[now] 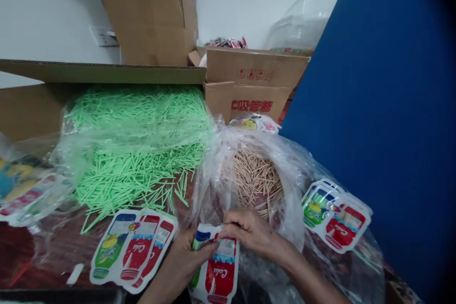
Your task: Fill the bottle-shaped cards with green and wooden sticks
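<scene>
Near the bottom middle, a bottle-shaped pouch [221,273] with a red Cola print and a green print is held between both hands. My left hand [187,259] grips its left side, thumb across the front. My right hand [245,230] pinches the pouch's top edge, fingers closed. Left of my left hand lies a small stack of similar pouches [137,249]. Another stack of pouches [338,216] rests on clear plastic at the right. Green sticks [135,161] spill from a box behind, and brown sticks [254,178] lie in a clear plastic bag beyond my right hand.
Cardboard boxes [149,16] stand at the back against the wall, one with red print [252,97]. A blue panel [377,104] rises on the right. More pouches [30,199] lie at the far left. A white scrap [75,274] is on the dark table [59,251].
</scene>
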The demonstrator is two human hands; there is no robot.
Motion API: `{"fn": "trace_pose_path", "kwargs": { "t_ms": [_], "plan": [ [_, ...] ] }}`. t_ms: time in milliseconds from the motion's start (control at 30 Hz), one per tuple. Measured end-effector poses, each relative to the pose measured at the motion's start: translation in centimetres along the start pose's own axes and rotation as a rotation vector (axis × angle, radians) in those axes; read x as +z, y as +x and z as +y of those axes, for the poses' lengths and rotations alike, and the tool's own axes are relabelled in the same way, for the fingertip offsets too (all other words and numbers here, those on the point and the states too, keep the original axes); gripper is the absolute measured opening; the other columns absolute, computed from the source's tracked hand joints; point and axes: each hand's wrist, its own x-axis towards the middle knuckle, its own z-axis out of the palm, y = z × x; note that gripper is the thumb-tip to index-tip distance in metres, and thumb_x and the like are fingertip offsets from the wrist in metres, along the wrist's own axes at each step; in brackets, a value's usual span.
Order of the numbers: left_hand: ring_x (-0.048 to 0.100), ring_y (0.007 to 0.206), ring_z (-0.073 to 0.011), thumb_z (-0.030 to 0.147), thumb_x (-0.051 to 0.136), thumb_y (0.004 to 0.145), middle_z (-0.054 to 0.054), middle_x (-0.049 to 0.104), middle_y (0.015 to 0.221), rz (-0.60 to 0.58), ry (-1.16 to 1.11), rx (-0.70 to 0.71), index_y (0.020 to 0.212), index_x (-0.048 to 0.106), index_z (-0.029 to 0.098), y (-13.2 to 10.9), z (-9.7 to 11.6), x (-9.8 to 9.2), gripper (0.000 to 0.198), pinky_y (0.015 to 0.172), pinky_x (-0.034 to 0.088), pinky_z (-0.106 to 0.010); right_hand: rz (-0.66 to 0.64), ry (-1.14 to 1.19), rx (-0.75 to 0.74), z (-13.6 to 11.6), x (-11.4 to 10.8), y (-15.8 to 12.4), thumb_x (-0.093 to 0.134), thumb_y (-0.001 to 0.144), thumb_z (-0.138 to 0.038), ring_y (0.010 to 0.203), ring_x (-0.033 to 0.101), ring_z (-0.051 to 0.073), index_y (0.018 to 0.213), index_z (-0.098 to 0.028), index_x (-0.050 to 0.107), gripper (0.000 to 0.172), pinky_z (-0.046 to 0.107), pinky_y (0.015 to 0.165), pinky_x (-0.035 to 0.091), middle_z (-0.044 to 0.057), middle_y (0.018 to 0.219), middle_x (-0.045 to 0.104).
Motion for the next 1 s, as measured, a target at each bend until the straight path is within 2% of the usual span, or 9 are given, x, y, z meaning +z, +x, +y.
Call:
{"fn": "trace_pose_path", "kwargs": {
  "t_ms": [100, 167, 267, 333, 400, 533, 733, 867, 1000],
  "plan": [
    [0.058, 0.061, -0.0149, 0.032, 0.072, 0.074, 0.0, 0.069, 0.067, -0.028, 0.011, -0.03, 0.072, 0.071, 0.015, 0.5, -0.6, 0.2, 0.017, 0.06, 0.045, -0.023, -0.062, 0.051, 0.01, 1.5, -1.1, -0.6, 0.048, 0.093, -0.041, 0.058, 0.049, 0.008, 0.073, -0.016, 0.06, 0.034, 0.019, 0.053, 0.032, -0.004, 0.062, 0.055],
    [0.057, 0.059, -0.0147, 0.034, 0.072, 0.074, -0.001, 0.068, 0.065, -0.042, -0.006, -0.057, 0.071, 0.07, 0.015, 0.6, -0.9, 0.1, 0.02, 0.058, 0.045, -0.023, -0.017, -0.005, 0.034, 2.8, -2.8, -0.9, 0.043, 0.095, -0.04, 0.062, 0.053, 0.01, 0.078, -0.017, 0.06, 0.034, 0.02, 0.056, 0.036, -0.003, 0.067, 0.058],
    [0.057, 0.057, -0.0143, 0.036, 0.073, 0.073, -0.001, 0.068, 0.064, -0.041, -0.047, -0.086, 0.069, 0.07, 0.015, 0.6, -1.1, 0.1, 0.022, 0.056, 0.044, -0.022, 0.198, -0.44, 0.138, 5.5, -6.3, -0.7, 0.04, 0.096, -0.033, 0.078, 0.056, 0.016, 0.086, -0.017, 0.061, 0.028, 0.027, 0.07, 0.04, 0.003, 0.083, 0.062],
    [0.058, 0.056, -0.0141, 0.036, 0.074, 0.073, 0.0, 0.069, 0.063, -0.027, -0.089, -0.104, 0.071, 0.07, 0.015, 0.6, -1.2, 0.2, 0.021, 0.056, 0.044, -0.022, 0.216, -0.809, 0.183, 7.4, -8.3, -0.1, 0.042, 0.094, -0.024, 0.093, 0.054, 0.021, 0.089, -0.018, 0.063, 0.022, 0.034, 0.082, 0.037, 0.008, 0.096, 0.062],
    [0.06, 0.057, -0.0153, 0.037, 0.074, 0.072, -0.001, 0.07, 0.065, -0.01, -0.128, -0.129, 0.073, 0.07, 0.016, 0.7, -1.4, 0.3, 0.022, 0.058, 0.046, -0.024, 0.174, -1.035, 0.194, 9.1, -9.5, 0.7, 0.045, 0.09, -0.019, 0.103, 0.049, 0.026, 0.094, -0.019, 0.065, 0.02, 0.039, 0.088, 0.033, 0.011, 0.105, 0.06],
    [0.061, 0.059, -0.018, 0.04, 0.075, 0.069, -0.002, 0.07, 0.066, 0.049, -0.102, -0.13, 0.07, 0.069, 0.016, 0.7, -1.8, 0.4, 0.025, 0.06, 0.048, -0.027, 0.157, -1.177, 0.159, 11.1, -9.7, 2.2, 0.045, 0.088, -0.015, 0.111, 0.043, 0.028, 0.101, -0.02, 0.066, 0.025, 0.043, 0.093, 0.03, 0.013, 0.115, 0.056],
    [0.057, 0.055, -0.0162, 0.041, 0.079, 0.062, 0.0, 0.067, 0.059, 0.102, -0.098, -0.136, 0.062, 0.066, 0.016, 0.5, -1.1, 0.5, 0.028, 0.057, 0.047, -0.026, 0.078, -1.149, 0.08, 11.8, -10.2, 2.7, 0.056, 0.083, -0.021, 0.115, 0.04, 0.029, 0.106, -0.019, 0.064, 0.024, 0.043, 0.098, 0.028, 0.012, 0.121, 0.052],
    [0.057, 0.055, -0.0153, 0.041, 0.078, 0.063, 0.001, 0.067, 0.06, 0.092, -0.136, -0.128, 0.061, 0.067, 0.017, 0.6, -1.3, 0.5, 0.026, 0.058, 0.047, -0.026, 0.08, -1.219, 0.058, 12.1, -10.0, 3.1, 0.047, 0.089, -0.019, 0.11, 0.043, 0.028, 0.101, -0.017, 0.064, 0.02, 0.044, 0.096, 0.03, 0.013, 0.113, 0.055],
    [0.061, 0.058, -0.0172, 0.04, 0.079, 0.063, -0.001, 0.07, 0.062, 0.113, -0.126, -0.122, 0.065, 0.069, 0.016, 0.6, -1.3, 0.4, 0.026, 0.06, 0.049, -0.027, 0.091, -1.244, 0.018, 12.8, -9.7, 3.4, 0.041, 0.092, -0.015, 0.11, 0.044, 0.027, 0.104, -0.017, 0.062, 0.024, 0.044, 0.099, 0.029, 0.012, 0.116, 0.054]
  ]
}}
